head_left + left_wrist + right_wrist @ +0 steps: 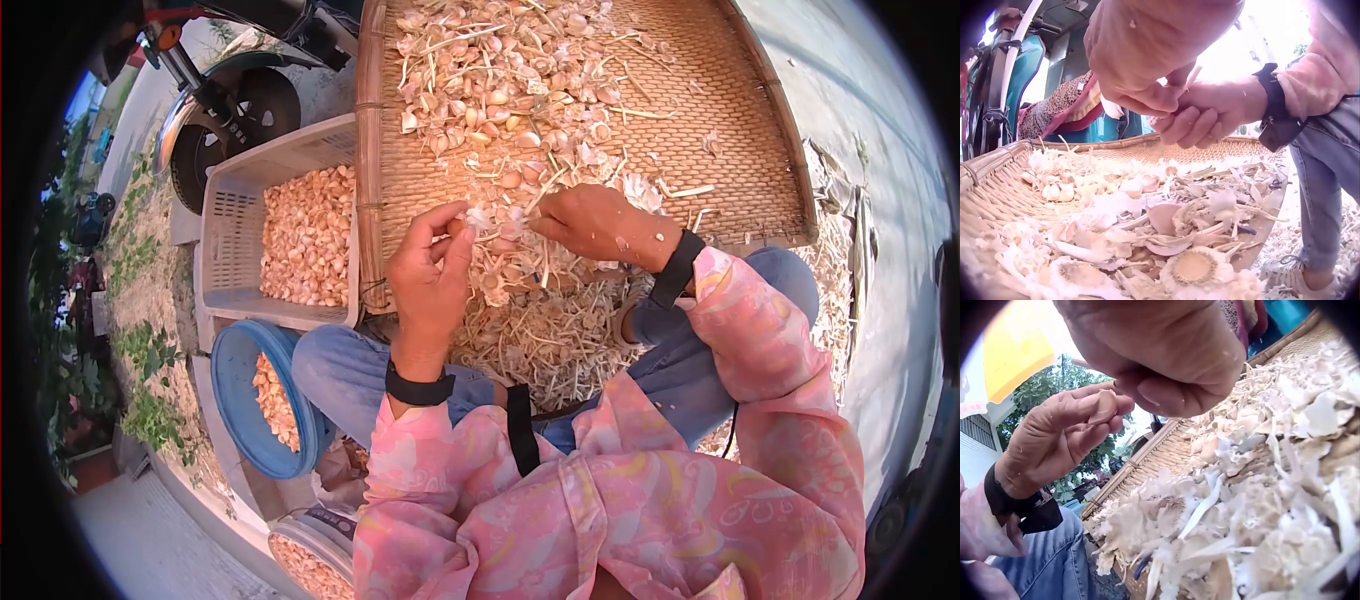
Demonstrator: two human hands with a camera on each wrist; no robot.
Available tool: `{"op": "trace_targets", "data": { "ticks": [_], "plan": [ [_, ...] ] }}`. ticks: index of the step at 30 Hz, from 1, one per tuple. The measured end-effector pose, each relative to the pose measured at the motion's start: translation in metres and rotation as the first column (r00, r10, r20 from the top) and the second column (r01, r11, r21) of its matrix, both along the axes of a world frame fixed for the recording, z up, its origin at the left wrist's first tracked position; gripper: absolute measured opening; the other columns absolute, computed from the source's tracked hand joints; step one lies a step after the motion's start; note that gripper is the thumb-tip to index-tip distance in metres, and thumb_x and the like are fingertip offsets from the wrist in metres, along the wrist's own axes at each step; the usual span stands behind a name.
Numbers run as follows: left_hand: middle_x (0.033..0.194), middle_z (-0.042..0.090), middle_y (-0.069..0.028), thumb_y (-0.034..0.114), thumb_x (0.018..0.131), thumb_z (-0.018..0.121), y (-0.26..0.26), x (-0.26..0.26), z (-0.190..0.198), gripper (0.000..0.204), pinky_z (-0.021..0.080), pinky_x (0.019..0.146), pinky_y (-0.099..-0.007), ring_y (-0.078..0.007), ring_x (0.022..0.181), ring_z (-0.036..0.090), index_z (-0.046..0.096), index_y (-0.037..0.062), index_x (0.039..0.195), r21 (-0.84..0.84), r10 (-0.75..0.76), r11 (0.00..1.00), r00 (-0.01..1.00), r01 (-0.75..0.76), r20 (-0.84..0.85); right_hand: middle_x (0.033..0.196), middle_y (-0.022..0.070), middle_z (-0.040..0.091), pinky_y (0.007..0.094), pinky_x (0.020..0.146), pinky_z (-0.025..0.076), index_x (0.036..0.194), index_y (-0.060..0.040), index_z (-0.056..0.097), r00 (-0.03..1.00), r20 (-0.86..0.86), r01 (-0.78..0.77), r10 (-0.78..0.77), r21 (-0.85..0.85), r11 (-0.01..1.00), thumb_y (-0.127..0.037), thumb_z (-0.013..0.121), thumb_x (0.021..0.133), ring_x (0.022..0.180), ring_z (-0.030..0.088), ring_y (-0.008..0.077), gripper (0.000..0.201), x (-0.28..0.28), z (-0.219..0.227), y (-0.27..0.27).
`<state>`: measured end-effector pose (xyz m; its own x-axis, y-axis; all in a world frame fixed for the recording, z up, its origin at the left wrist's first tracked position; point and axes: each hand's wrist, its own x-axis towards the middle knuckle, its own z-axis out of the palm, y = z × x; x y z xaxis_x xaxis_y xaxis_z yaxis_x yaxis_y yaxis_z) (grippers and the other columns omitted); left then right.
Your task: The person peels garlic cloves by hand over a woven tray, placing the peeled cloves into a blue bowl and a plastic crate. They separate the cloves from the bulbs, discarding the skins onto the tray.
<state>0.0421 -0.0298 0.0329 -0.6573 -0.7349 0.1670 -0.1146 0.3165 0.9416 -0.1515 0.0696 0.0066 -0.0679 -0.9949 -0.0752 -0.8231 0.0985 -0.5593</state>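
Observation:
My left hand (432,270) is raised over the near edge of the woven tray, its thumb and fingers pinching a garlic clove (1105,407). Close on its right, my right hand (600,225) has its fingers curled and the thumb folded in. A pale garlic stalk (1192,76) sticks up between the hands at the right hand's fingertips; the rest of that piece is hidden by the fingers. Beneath both hands, garlic skins and cut stem ends (1194,267) cover the near part of the tray (705,110). Farther back lies a heap of loose garlic cloves (480,110).
A plastic crate (230,235) of cloves stands left of the tray. Nearer are a blue bucket (235,420) with cloves and another filled container (310,560). Stalks and peelings (560,340) pile up between the person's legs. A wheeled vehicle (235,120) stands at the back left.

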Motion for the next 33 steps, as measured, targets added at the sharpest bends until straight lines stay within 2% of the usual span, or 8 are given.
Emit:
{"op": "trace_targets", "data": {
  "ticks": [3,6,9,13,19,23,27,33],
  "plan": [
    [0.096,0.062,-0.0161,0.002,0.081,0.06,-0.063,0.049,0.009,0.022,0.05,0.068,-0.0311,-0.0223,0.082,0.062,0.059,-0.0034,0.102,-0.33,0.362,0.907,0.885,-0.262,0.292,0.065,0.016,0.058,0.0452,0.058,0.046,0.076,-0.0044,0.057,0.976,-0.196,-0.089,0.1,0.062,0.994,-0.032,0.055,0.085,0.066,0.06,0.0365,0.029,0.014,0.004,0.024],
    [0.094,0.06,-0.0223,-0.001,0.075,0.059,-0.089,0.052,0.01,0.025,0.047,0.076,-0.0387,-0.0362,0.085,0.06,0.059,-0.0028,0.101,-0.706,0.41,0.708,0.829,-0.028,0.379,0.066,0.0149,0.06,0.0432,0.058,0.048,0.074,-0.0036,0.059,0.973,-0.22,-0.069,0.065,-0.01,0.998,-0.028,0.061,0.078,0.065,0.061,0.034,0.025,0.014,0.003,0.028],
    [0.094,0.06,-0.0218,0.005,0.077,0.06,-0.057,-0.019,0.001,0.025,0.047,0.075,-0.0373,-0.0345,0.087,0.06,0.061,0.0,0.101,-0.453,0.098,0.887,0.922,0.09,0.374,0.064,0.0155,0.059,0.0448,0.057,0.047,0.076,-0.0041,0.056,0.982,-0.187,-0.028,0.027,-0.006,1.0,-0.027,0.059,0.081,0.065,0.06,0.0358,0.024,0.013,0.004,0.021],
    [0.086,0.057,-0.0177,0.007,0.077,0.062,-0.035,-0.086,-0.044,0.018,0.046,0.068,-0.0352,-0.0311,0.079,0.058,0.061,0.0009,0.094,-0.502,0.036,0.825,0.862,0.259,0.506,0.067,0.0169,0.059,0.0449,0.059,0.045,0.08,-0.0029,0.054,0.992,-0.122,0.027,-0.028,-0.009,1.0,-0.025,0.056,0.083,0.068,0.06,0.0365,0.023,0.009,0.011,0.011],
    [0.083,0.055,-0.0128,-0.001,0.073,0.064,-0.026,-0.077,-0.046,0.019,0.046,0.062,-0.0321,-0.026,0.071,0.057,0.06,0.0009,0.091,-0.495,-0.043,0.852,0.966,0.17,0.257,0.067,0.0185,0.057,0.0448,0.06,0.042,0.085,-0.0019,0.052,0.94,0.157,0.331,-0.304,-0.197,0.923,-0.034,0.049,0.09,0.068,0.057,0.0388,0.033,-0.001,0.0,-0.001],
    [0.091,0.059,-0.0081,-0.005,0.075,0.063,0.0,-0.068,-0.03,0.02,0.05,0.063,-0.0247,-0.0158,0.073,0.06,0.06,-0.0005,0.095,-0.434,-0.072,0.896,0.995,0.093,0.063,0.07,0.0207,0.056,0.0452,0.059,0.041,0.086,-0.0014,0.051,0.938,0.128,0.332,-0.322,-0.06,0.942,-0.041,0.043,0.092,0.071,0.056,0.0399,0.04,0.004,0.014,-0.005],
    [0.095,0.061,-0.0064,-0.001,0.081,0.064,0.013,-0.058,-0.037,0.017,0.051,0.063,-0.0209,-0.0092,0.07,0.059,0.06,-0.0005,0.097,0.028,-0.02,0.999,0.989,0.024,-0.147,0.064,0.0175,0.049,0.0402,0.056,0.04,0.079,-0.0011,0.049,0.924,0.305,0.308,-0.229,-0.241,0.92,-0.036,0.041,0.093,0.06,0.051,0.0336,0.039,0.006,0.002,-0.008],
    [0.094,0.062,-0.0085,0.002,0.082,0.064,0.021,-0.049,-0.024,0.019,0.051,0.065,-0.0206,-0.0095,0.072,0.06,0.059,-0.0024,0.1,0.346,0.027,0.932,0.933,0.106,-0.358,0.06,0.0128,0.042,0.0346,0.055,0.038,0.071,-0.0015,0.045,0.566,0.802,0.376,-0.19,-0.046,0.926,-0.024,0.043,0.091,0.054,0.04,0.0249,0.031,0.015,0.005,-0.009]
  ]
}}
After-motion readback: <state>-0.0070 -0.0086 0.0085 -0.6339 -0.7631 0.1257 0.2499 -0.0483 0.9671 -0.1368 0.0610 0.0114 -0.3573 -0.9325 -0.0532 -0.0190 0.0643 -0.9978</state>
